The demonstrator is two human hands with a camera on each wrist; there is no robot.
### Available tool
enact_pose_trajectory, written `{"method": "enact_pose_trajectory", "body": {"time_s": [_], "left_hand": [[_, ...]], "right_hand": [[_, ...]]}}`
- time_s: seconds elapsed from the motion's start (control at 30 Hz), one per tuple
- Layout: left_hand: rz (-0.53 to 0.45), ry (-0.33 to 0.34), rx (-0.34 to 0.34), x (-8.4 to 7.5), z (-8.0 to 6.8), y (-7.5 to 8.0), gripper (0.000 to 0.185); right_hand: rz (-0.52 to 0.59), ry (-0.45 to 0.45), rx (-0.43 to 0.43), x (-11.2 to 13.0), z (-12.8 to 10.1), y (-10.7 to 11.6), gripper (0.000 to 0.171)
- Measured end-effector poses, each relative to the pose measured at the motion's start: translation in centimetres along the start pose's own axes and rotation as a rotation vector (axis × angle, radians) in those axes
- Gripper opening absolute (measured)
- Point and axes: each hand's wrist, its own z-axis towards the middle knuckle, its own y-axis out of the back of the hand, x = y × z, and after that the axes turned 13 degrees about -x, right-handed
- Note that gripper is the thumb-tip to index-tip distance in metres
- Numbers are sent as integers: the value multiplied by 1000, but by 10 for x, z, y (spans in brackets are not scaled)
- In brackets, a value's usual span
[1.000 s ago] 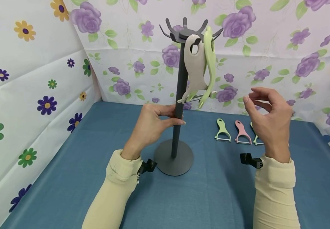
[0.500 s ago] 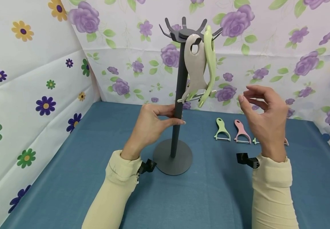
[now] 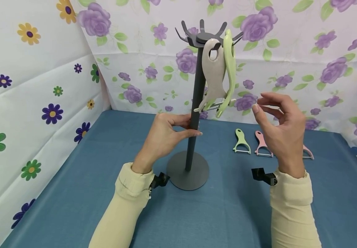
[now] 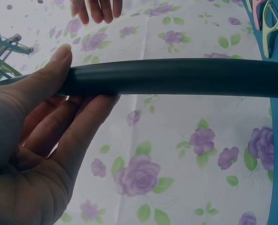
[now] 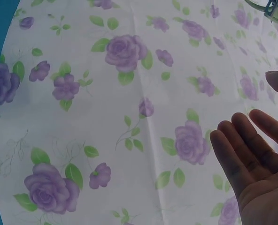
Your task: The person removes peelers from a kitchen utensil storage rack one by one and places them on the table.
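While the left hand curls its thumb and fingers round the pole of the grey rack, that rack stands upright on its round base in the middle of the blue table. From the hooks at its top hang a beige peeler and a green peeler, side by side and touching, their blades low by the pole. The right hand hovers just right of those blades, fingers loosely spread and holding nothing. On the cloth behind it lie a second green peeler, a pink peeler and another partly hidden by the wrist. The risk I see lies at the blades: a careless reach could nick a finger, or knock a hanging peeler off its hook. A loosened hold on the pole could let the tall rack tip.
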Motion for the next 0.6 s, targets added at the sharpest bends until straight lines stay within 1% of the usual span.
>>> {"method": "enact_pose_trajectory", "body": {"time_s": [0.23, 0.5, 0.6], "left_hand": [[14, -29, -1, -1, 0, -1, 34], [15, -35, 8, -3, 0, 0, 35], [13, -35, 10, -2, -1, -1, 33]], "right_hand": [[55, 28, 15, 4, 0, -3, 36], [87, 32, 28, 13, -1, -4, 40], [122, 44, 40, 17, -2, -4, 41]]}}
